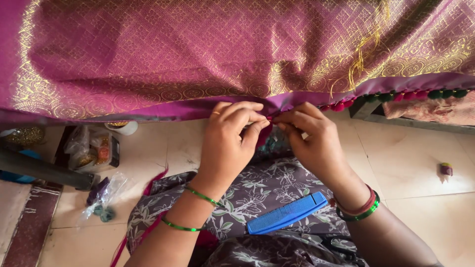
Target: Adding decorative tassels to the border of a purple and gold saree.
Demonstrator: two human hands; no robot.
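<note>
Both hands met at twelve o'clock, fingertips pinched narrow on the lower edge of the magenta and gold fabric [198, 54]. The left hand [230, 141] and right hand [309, 141] gripped that hem just beside a row of red and green tassel balls [396, 96] running toward three o'clock. A blue comb [287, 213] lay on the lap at six o'clock.
</note>
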